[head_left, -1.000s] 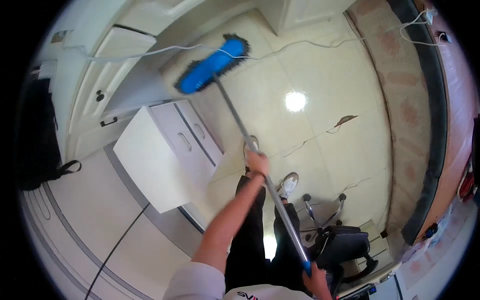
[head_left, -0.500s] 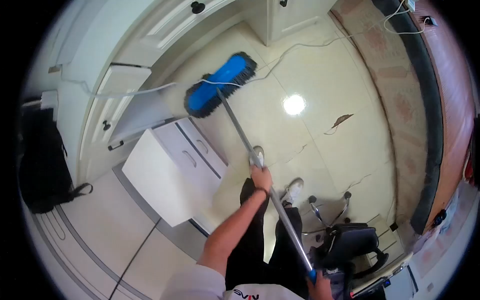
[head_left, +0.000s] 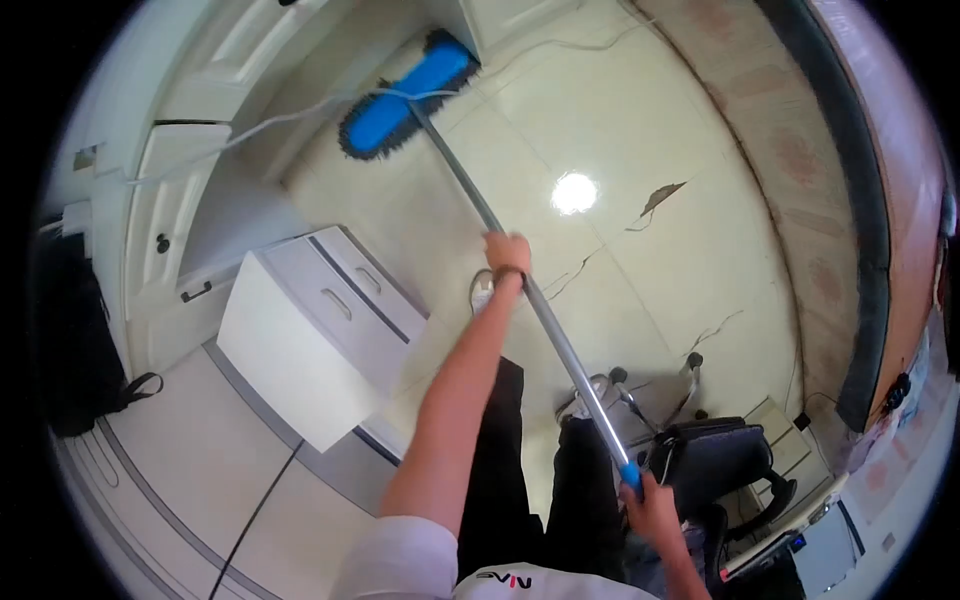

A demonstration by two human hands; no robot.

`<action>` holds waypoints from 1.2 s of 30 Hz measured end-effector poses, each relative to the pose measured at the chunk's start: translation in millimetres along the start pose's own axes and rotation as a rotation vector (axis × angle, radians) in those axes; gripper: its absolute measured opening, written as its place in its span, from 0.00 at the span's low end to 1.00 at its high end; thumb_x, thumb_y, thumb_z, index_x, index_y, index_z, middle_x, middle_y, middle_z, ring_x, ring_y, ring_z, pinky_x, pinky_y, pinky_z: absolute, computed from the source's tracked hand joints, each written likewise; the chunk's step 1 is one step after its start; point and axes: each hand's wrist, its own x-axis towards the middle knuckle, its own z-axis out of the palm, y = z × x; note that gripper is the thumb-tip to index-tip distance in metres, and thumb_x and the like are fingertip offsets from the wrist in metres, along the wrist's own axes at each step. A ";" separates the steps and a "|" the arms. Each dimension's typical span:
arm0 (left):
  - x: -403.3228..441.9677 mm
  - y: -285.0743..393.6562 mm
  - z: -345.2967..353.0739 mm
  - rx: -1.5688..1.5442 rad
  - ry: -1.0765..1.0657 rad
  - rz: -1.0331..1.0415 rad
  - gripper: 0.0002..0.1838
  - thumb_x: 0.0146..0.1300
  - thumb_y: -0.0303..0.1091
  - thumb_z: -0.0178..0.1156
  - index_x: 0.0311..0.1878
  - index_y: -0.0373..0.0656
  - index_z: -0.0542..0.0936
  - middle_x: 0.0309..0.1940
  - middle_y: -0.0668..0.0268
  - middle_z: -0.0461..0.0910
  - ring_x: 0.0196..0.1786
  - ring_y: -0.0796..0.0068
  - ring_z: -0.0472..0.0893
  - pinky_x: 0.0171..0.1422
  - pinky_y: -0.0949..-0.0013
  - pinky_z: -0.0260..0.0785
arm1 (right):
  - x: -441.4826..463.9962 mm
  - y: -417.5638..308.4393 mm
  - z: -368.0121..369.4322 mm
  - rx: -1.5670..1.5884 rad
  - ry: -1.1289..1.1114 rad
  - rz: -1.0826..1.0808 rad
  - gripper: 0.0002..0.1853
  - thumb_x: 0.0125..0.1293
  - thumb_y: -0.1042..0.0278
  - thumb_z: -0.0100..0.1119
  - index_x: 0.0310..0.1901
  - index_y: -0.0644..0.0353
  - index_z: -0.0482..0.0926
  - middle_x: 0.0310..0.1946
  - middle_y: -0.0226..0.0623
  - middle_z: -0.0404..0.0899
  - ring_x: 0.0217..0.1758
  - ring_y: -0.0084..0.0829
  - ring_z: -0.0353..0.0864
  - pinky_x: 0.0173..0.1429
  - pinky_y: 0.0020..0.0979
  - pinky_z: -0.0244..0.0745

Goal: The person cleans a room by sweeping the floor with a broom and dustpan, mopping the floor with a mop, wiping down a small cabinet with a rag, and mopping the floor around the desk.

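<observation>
A long metal mop pole (head_left: pixel 565 350) runs slantwise from the lower right up to a blue mop head (head_left: pixel 410 95) with a dark grey fringe. The mop head lies flat on the tiled floor beside the base of the cabinets, and a white cable (head_left: pixel 285 117) crosses over it. My left hand (head_left: pixel 508 253) is wrapped round the middle of the pole, its arm stretched forward. Near the pole's blue end my right hand (head_left: pixel 652 503) is closed around it.
A white drawer unit (head_left: pixel 300 345) stands left of my feet. Behind my right leg is a black wheeled chair (head_left: pixel 710 465). A long padded seat (head_left: pixel 800 190) curves along the right. A brown cracked patch (head_left: pixel 660 198) marks the floor. A black bag (head_left: pixel 75 340) hangs far left.
The mop head has moved forward, away from me, closer to the cabinet base. Both hands have gone forward with the pole and still grip it. The view has shifted a little.
</observation>
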 end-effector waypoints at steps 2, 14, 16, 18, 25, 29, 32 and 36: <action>-77.1 -24.6 16.3 0.039 -0.089 -0.041 0.22 0.54 0.34 0.48 0.48 0.27 0.63 0.38 0.39 0.75 0.43 0.43 0.76 0.50 0.52 0.68 | -55.1 22.4 -13.2 -0.087 -0.057 0.121 0.13 0.59 0.64 0.57 0.34 0.66 0.68 0.15 0.53 0.71 0.19 0.52 0.74 0.21 0.42 0.64; -234.9 -70.7 18.6 -0.265 -0.150 -0.256 0.15 0.54 0.29 0.50 0.41 0.30 0.62 0.31 0.39 0.75 0.31 0.43 0.78 0.38 0.52 0.71 | -192.5 55.1 -60.2 -0.142 -0.208 0.267 0.17 0.62 0.56 0.51 0.38 0.67 0.71 0.24 0.59 0.74 0.28 0.59 0.73 0.26 0.49 0.63; -170.8 -49.1 -9.0 -0.316 -0.186 -0.280 0.15 0.55 0.31 0.50 0.42 0.31 0.63 0.33 0.40 0.75 0.30 0.45 0.78 0.36 0.54 0.71 | -147.3 14.1 -44.2 -0.169 -0.120 0.179 0.17 0.61 0.58 0.53 0.37 0.67 0.69 0.21 0.59 0.73 0.26 0.59 0.73 0.27 0.50 0.65; -96.8 -20.3 -36.1 -0.344 -0.159 -0.162 0.15 0.55 0.32 0.49 0.40 0.31 0.63 0.28 0.46 0.76 0.22 0.55 0.78 0.25 0.58 0.71 | -92.5 -6.0 -22.4 -0.238 -0.142 0.126 0.15 0.58 0.61 0.55 0.35 0.66 0.66 0.19 0.56 0.73 0.24 0.57 0.74 0.28 0.49 0.67; 43.1 62.8 -62.3 -0.247 -0.059 -0.130 0.16 0.54 0.33 0.48 0.40 0.29 0.64 0.31 0.44 0.75 0.23 0.54 0.78 0.27 0.58 0.72 | 35.2 -82.8 -10.8 -0.216 0.034 -0.057 0.15 0.61 0.59 0.54 0.30 0.64 0.65 0.14 0.49 0.72 0.19 0.52 0.74 0.22 0.46 0.68; -11.9 14.9 -29.8 0.010 0.017 -0.086 0.19 0.53 0.34 0.50 0.43 0.28 0.65 0.38 0.36 0.73 0.44 0.42 0.75 0.50 0.50 0.67 | -20.1 -30.7 3.2 -0.151 -0.006 0.045 0.14 0.60 0.62 0.56 0.29 0.63 0.65 0.14 0.51 0.70 0.19 0.54 0.73 0.22 0.46 0.67; -105.1 -33.3 10.2 0.143 -0.066 -0.053 0.20 0.52 0.34 0.52 0.46 0.30 0.64 0.36 0.39 0.75 0.42 0.42 0.76 0.47 0.51 0.69 | -97.1 23.3 -6.8 -0.124 -0.011 0.131 0.14 0.60 0.62 0.56 0.29 0.64 0.65 0.14 0.52 0.70 0.19 0.55 0.73 0.22 0.47 0.66; -268.7 -60.6 23.5 0.156 -0.219 -0.208 0.28 0.54 0.35 0.51 0.54 0.28 0.59 0.38 0.39 0.75 0.43 0.42 0.76 0.49 0.51 0.69 | -226.9 67.6 -32.5 -0.069 -0.083 0.199 0.18 0.62 0.55 0.51 0.38 0.67 0.71 0.24 0.61 0.73 0.29 0.61 0.72 0.29 0.52 0.65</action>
